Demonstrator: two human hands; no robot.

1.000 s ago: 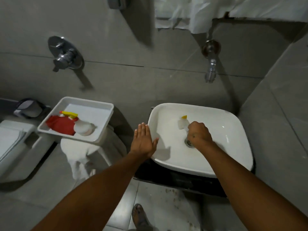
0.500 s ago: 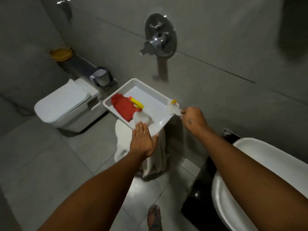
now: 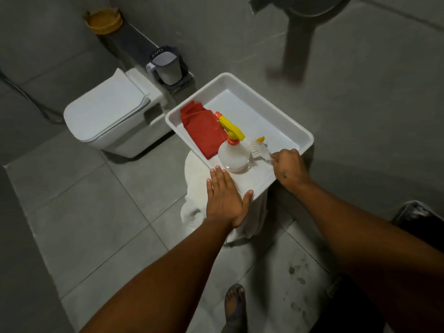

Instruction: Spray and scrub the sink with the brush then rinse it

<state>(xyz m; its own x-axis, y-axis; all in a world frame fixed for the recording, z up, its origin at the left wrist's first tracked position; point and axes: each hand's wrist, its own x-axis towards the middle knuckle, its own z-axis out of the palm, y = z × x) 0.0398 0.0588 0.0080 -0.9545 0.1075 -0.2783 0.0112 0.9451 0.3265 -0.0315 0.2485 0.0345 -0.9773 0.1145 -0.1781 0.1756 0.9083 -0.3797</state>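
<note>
A white tray [image 3: 271,98] rests on a stool draped in white cloth. Inside it lie a red cloth [image 3: 203,129] and a clear spray bottle [image 3: 234,156] with a yellow and orange trigger head. My right hand [image 3: 287,168] holds the small white brush [image 3: 258,149] by its handle, with the bristle head down in the tray beside the bottle. My left hand [image 3: 225,197] hovers flat, fingers apart, over the tray's near corner and holds nothing. The sink is out of view.
A white toilet [image 3: 108,116] with its lid shut stands to the left. Behind it a grey mug [image 3: 167,64] and a yellow bowl [image 3: 104,20] sit on a ledge. My foot [image 3: 234,306] is on the tiled floor below.
My right hand carried the brush out of the sink, over to the left, and lowered it into the tray. The view swung left, leaving the sink behind. My left hand stayed flat and empty.
</note>
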